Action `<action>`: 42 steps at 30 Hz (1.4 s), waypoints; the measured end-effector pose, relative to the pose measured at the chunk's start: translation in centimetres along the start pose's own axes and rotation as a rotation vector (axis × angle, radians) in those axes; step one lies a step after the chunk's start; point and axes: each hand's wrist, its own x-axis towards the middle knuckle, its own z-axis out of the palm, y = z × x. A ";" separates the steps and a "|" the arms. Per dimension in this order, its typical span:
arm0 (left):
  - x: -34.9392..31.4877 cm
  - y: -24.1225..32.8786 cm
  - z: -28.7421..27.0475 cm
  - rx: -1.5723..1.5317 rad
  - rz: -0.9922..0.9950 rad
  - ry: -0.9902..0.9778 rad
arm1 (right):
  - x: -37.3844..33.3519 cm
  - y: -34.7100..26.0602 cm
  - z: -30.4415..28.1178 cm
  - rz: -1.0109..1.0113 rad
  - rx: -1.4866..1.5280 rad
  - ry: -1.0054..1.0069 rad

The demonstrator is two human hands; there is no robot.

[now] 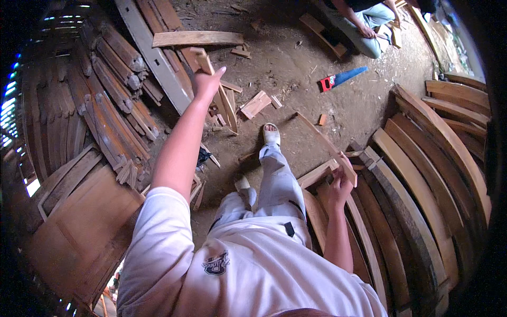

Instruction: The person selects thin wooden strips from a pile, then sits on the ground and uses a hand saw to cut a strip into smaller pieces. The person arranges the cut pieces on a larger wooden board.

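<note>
My left arm reaches out to the front left, and my left hand (207, 84) is closed around a narrow wooden slat (227, 110). One end of that slat sticks up past my fingers, and the other slants down over the floor scraps. On the right, my right hand (340, 189) grips a second thin wooden strip (322, 136) near its near end. This strip slopes away to the far left, above the ground beside my leg. Just past my left hand lies a short curved board (198, 38), resting across long beams.
Curved planks (417, 158) are stacked at right. Rough beams (113, 79) and a flat panel (87, 227) fill the left. A handsaw (343, 78) with red handle and blue blade lies on the dirt floor among offcuts (256, 104). Another person (372, 26) crouches at far right.
</note>
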 end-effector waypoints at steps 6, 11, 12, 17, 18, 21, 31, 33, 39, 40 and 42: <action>6.6 7.2 7.8 0.242 0.081 -0.167 | 2.9 -0.3 -0.7 -0.126 -0.160 0.000; 9.5 5.6 12.6 0.222 0.204 -0.094 | 4.2 -1.1 -0.8 -0.034 -0.004 -0.021; 8.9 4.8 12.8 0.239 0.263 0.016 | 4.4 -1.0 -0.8 -0.044 -0.004 -0.016; 0.7 -9.2 8.0 0.229 0.106 -0.649 | 5.2 -0.6 -1.1 -0.154 -0.050 -0.045; -1.8 -15.5 6.8 0.336 0.046 -0.696 | 5.4 -0.9 -1.2 -0.180 -0.084 -0.059; -13.9 -24.6 0.6 0.714 -0.077 -0.968 | 5.9 0.1 -1.6 -0.257 -0.109 -0.075; -30.1 -28.4 -2.0 0.840 -0.278 -1.294 | 8.0 -1.2 1.1 -0.304 -0.170 0.052; -27.5 -23.5 1.1 0.638 -0.216 -1.044 | 7.7 -2.7 1.9 -0.180 -0.055 0.016; -23.0 -10.1 5.9 0.099 0.494 -0.568 | 4.1 -7.8 4.6 -0.462 -0.015 0.017; -22.7 -8.2 5.6 0.065 0.578 -0.563 | 3.2 -8.6 4.9 -0.476 -0.032 0.020; -22.5 -5.1 4.4 -0.002 0.742 -0.546 | 1.9 -9.5 5.8 -0.503 -0.026 0.043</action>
